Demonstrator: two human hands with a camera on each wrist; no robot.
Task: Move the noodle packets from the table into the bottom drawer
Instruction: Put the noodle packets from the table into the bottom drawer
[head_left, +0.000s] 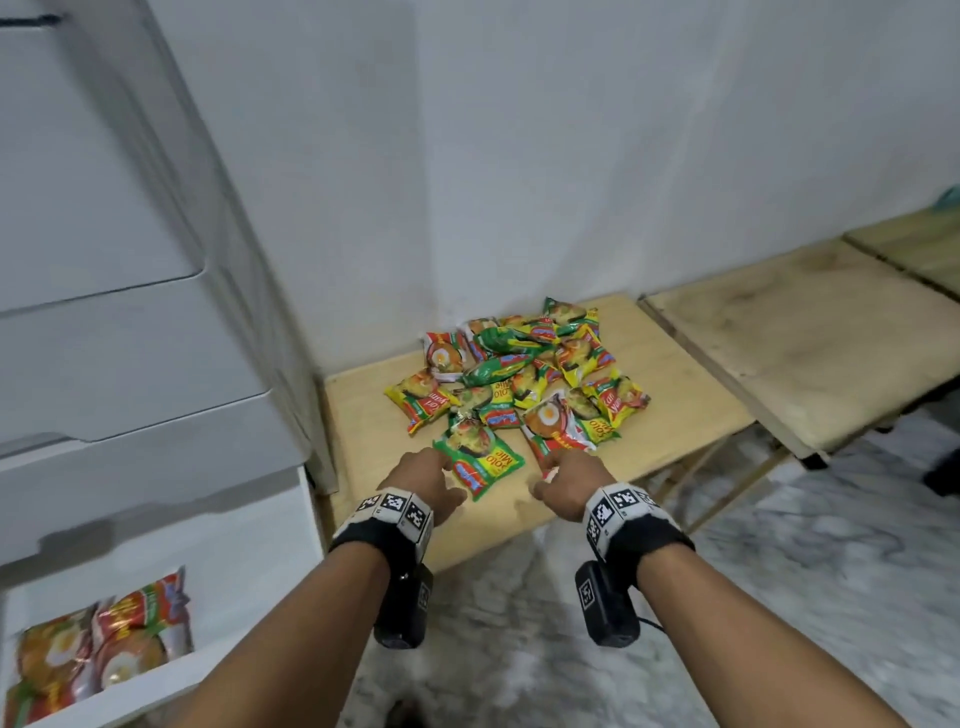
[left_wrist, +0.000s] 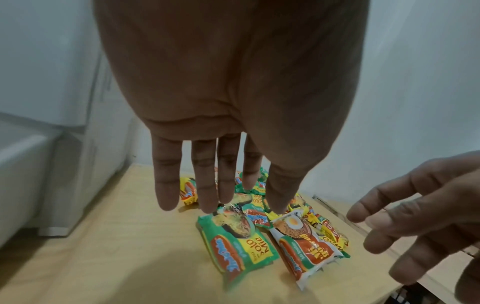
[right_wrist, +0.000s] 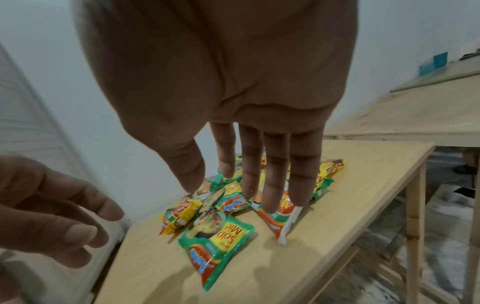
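A pile of noodle packets (head_left: 524, 374) lies on the small wooden table (head_left: 675, 395) against the wall. Nearest me lie a green packet (head_left: 480, 462) (left_wrist: 233, 244) (right_wrist: 215, 246) and a red and white packet (head_left: 556, 431) (left_wrist: 303, 246) (right_wrist: 280, 218). My left hand (head_left: 423, 475) (left_wrist: 218, 185) hovers just above the green packet's left end, fingers straight, holding nothing. My right hand (head_left: 569, 475) (right_wrist: 259, 179) hangs over the red and white packet, fingers spread, empty. The bottom drawer (head_left: 140, 680) stands pulled out at lower left with several red packets (head_left: 104, 644) inside.
A white drawer unit (head_left: 114, 332) rises on the left beside the table. A second wooden table (head_left: 810, 338) adjoins on the right, with a third one (head_left: 919, 244) behind it. Marbled floor (head_left: 779, 597) lies below my forearms.
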